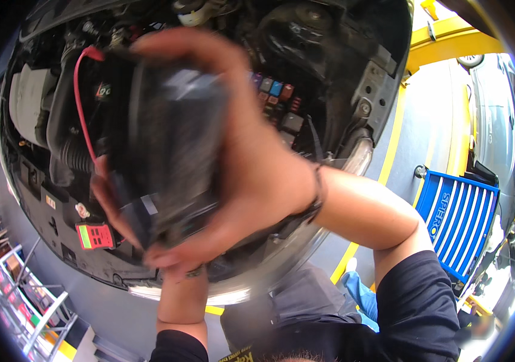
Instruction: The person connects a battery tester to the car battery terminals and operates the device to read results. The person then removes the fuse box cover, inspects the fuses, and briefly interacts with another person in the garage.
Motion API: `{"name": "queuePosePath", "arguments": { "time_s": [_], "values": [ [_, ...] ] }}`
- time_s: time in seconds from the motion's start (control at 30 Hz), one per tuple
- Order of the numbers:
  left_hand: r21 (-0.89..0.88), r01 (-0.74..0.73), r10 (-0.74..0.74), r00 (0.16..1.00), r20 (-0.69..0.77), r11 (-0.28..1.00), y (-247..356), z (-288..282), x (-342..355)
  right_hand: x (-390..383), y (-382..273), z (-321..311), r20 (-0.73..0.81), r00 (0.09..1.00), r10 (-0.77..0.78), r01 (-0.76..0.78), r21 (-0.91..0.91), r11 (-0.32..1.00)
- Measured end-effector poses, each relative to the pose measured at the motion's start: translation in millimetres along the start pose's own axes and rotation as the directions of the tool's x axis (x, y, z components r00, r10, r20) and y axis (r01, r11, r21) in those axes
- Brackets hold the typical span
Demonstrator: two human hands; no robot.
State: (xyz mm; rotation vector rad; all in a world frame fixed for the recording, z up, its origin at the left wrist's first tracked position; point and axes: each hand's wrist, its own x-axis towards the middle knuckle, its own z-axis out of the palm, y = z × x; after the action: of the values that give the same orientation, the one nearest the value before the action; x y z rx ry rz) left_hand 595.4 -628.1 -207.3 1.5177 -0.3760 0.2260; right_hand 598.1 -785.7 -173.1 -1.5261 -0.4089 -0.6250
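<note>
Both my hands hold a black plastic cover (pixel 179 133) over the open engine bay, blurred by motion. It looks like a fuse box lid. My right hand (pixel 257 157) spans its far and right sides, fingers curled around the edge. My left hand (pixel 115 208) grips its near left edge, partly hidden behind it. Just right of the cover, the uncovered fuse box (pixel 277 99) shows coloured fuses and relays. A red cable (pixel 79 90) with a red clamp runs down left of the cover. A red handheld tester (pixel 94 236) with a lit green screen lies near my left hand.
The car's front edge and headlight (pixel 360 154) curve around the near side. A blue tool cabinet (pixel 460 220) stands on the floor at the right, near a yellow lift post (pixel 451 39) and another car (pixel 496 120). A metal rack (pixel 34 301) stands lower left.
</note>
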Motion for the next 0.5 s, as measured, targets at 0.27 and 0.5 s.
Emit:
{"name": "queuePosePath", "arguments": {
  "time_s": [0.27,0.5],
  "values": [
    [-0.005,-0.064,0.061,0.974,-0.218,0.998,0,-5,42,2,7,21,-0.052,0.937,0.344,-0.263,0.542,0.798],
    [0.17,-0.228,0.263,0.939,-0.223,0.959,-44,-22,30,14,7,-2,-0.057,0.717,0.695,-0.612,0.426,0.666]
  ]
}}
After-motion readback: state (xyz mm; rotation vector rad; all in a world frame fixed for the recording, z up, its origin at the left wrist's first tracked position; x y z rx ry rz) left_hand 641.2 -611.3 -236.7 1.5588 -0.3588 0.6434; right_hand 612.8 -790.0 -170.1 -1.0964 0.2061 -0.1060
